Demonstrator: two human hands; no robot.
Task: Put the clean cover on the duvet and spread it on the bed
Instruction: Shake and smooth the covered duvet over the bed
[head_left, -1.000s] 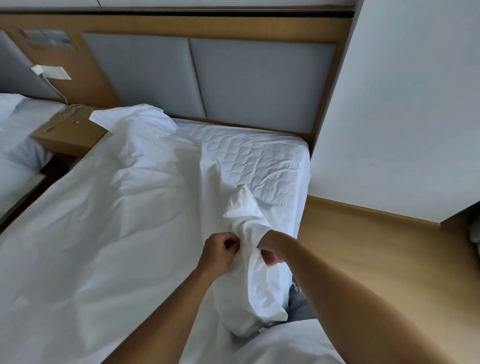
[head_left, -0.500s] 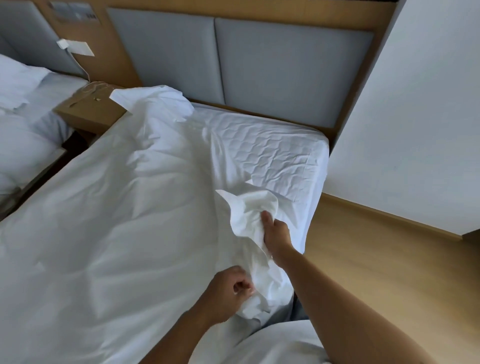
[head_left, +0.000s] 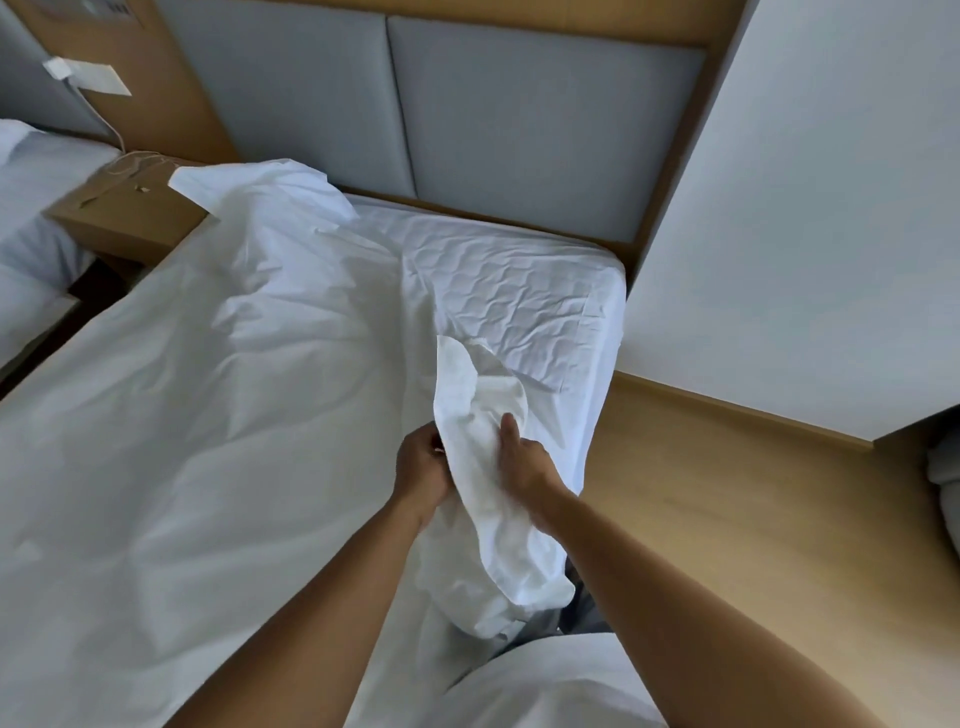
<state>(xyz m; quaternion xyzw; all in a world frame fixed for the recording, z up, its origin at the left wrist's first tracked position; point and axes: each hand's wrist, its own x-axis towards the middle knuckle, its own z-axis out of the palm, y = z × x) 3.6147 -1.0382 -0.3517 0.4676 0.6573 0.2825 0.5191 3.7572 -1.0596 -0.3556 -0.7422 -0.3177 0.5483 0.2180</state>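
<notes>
- While the bunched corner (head_left: 483, 410) of the duvet cover (head_left: 208, 415) is held up at the right edge of the mattress (head_left: 597, 322), the fingers (head_left: 435, 448) of the left hand (head_left: 423, 467) are curled into its left side and the cloth is pinched.
- The right hand (head_left: 525, 467) is clasped on the opposite side of the same fold, thumb raised along it.
- Half a second earlier the left hand was lower, near the body, and the right was reached further up; they have since been brought level, side by side.
- From this, the cloth is judged to be fed hand over hand toward its corner; covering is not yet finished.
- Both forearms are stretched forward, converging on the fold.
- The rest of the cover is spread, creased, over the mattress.
</notes>
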